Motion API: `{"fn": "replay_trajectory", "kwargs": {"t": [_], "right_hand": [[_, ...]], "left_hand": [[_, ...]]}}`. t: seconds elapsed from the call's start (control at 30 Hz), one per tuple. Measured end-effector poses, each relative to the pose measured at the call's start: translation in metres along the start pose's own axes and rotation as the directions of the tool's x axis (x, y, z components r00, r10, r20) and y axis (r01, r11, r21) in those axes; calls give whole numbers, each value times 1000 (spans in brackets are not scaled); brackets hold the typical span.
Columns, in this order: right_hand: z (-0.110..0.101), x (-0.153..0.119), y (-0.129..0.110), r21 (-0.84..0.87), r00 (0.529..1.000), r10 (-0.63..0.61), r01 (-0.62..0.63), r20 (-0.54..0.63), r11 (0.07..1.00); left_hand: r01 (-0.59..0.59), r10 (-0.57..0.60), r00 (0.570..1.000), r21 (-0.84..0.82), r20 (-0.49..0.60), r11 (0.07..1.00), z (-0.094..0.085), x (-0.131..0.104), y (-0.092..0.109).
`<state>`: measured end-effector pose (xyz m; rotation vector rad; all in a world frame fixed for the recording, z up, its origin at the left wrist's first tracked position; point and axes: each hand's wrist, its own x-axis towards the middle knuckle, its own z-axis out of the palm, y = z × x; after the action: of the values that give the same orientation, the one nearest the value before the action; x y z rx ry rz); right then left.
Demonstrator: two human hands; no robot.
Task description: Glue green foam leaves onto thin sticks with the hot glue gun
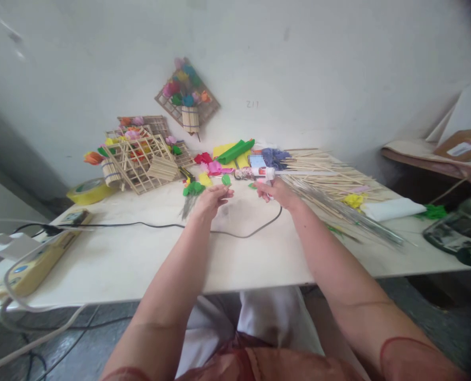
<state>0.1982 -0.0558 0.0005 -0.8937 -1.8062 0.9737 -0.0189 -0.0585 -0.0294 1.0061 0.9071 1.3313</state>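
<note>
My left hand (215, 200) is closed in a pinch, with a small green paper leaf (226, 180) upright at its fingertips. A hand's width to the right, my right hand (275, 192) is wrapped round a white glue gun (270, 173), and a pale glue stick (304, 173) sticks out of the gun's back. Another small green piece (252, 186) shows at the right fingertips; whether they grip it I cannot tell. Just left of my left hand lie green leaves (194, 188) on thin wire stems.
Bamboo lattice frames (138, 161) with paper flowers lean at the back left. Bamboo sticks (318, 164) and silvery wires (362, 225) spread to the right. A black cord (140, 224) crosses the table (255, 264) from a power strip (40, 264). Yellow tape (90, 191) lies left.
</note>
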Motion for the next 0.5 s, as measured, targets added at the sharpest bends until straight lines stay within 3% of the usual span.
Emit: {"fn": "replay_trajectory", "kwargs": {"t": [0.5], "right_hand": [[3,-1,-2,-154,997,67,-63,24,986]], "left_hand": [[18,-22,999,80,45,997,-1,1,-7]]}}
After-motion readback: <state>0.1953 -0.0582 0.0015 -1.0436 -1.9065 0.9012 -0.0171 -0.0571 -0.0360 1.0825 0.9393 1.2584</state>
